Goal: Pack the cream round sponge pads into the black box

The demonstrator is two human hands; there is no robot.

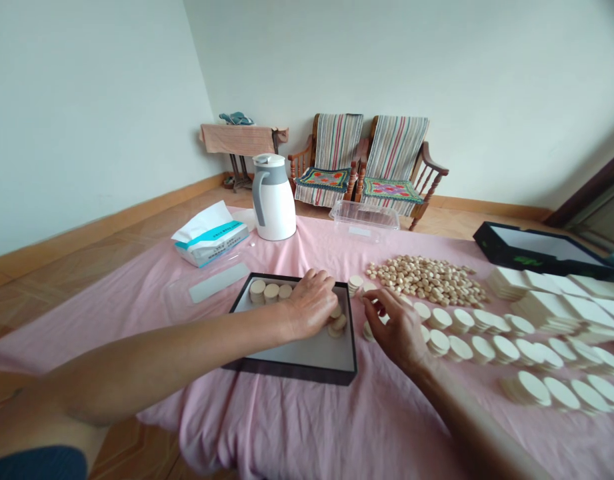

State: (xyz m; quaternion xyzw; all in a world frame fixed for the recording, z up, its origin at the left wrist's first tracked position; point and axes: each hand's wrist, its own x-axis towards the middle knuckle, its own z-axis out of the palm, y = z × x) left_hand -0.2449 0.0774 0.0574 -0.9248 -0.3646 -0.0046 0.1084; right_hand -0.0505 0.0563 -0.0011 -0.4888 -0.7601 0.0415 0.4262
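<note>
Lying across the floor, a pink cloth [267, 427] is spread as the work surface, its left side bearing a tissue pack [210, 235] and a white strip [219, 282], both kept back from the hands. A white jug [274, 200] is stood farther off, beyond the tray and out of the hands' way. A black tray [291, 372] with a grey base lies at the middle of the cloth, its low walls seemingly there to keep its contents in; three discs [269, 291] are lined along its far wall, and a small cluster of discs [337, 325] is gathered near its right wall. The left hand [309, 303] is reached over the tray, its fingers held together and curled down at that cluster, though whether a disc is clamped cannot be told. The right hand [391, 327] is held just outside the tray's right wall, with thumb and forefinger brought close beside a small stack of discs [355, 285] at the corner, so little room is left between hand and wall; any grip is hidden. A clear plastic box [364, 220] is set near the far edge, and a heap of small beige discs [427, 280] is piled beyond the right hand. Rows of larger cream discs [487, 333] are laid out in order across the right, with stacks of white cards [551, 293] and an open black box [537, 250] placed past them.
</note>
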